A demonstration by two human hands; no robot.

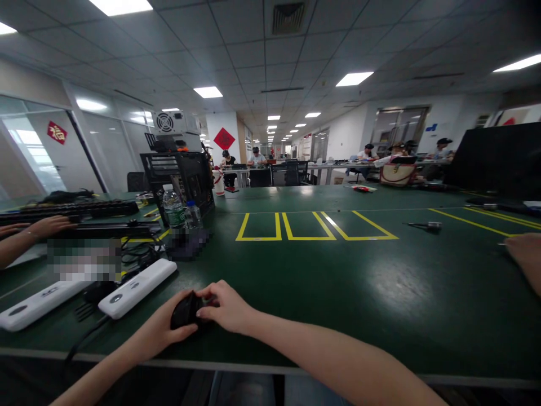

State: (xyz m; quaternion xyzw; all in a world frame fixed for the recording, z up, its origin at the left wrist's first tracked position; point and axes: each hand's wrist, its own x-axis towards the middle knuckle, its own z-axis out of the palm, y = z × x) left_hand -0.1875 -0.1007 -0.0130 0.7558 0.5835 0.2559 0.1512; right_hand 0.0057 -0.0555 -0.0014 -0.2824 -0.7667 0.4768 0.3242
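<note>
A small black object (185,310) with rounded edges is held low over the near part of the green table (313,282); its exact kind does not show. My left hand (163,327) wraps around it from the left, thumb along its near side. From the right, the bent fingers of my right hand (222,307) press on its right side, and what they grip there is partly hidden. Just left of my hands lies a white power strip (139,287) with a dark cable.
Another white power strip (46,296) lies further left. An open black computer case (181,175) stands behind two water bottles (174,206). Yellow tape outlines (257,238) and a screwdriver-like tool (425,226) are ahead. Co-workers' hands reach in at left (51,226) and right (524,256).
</note>
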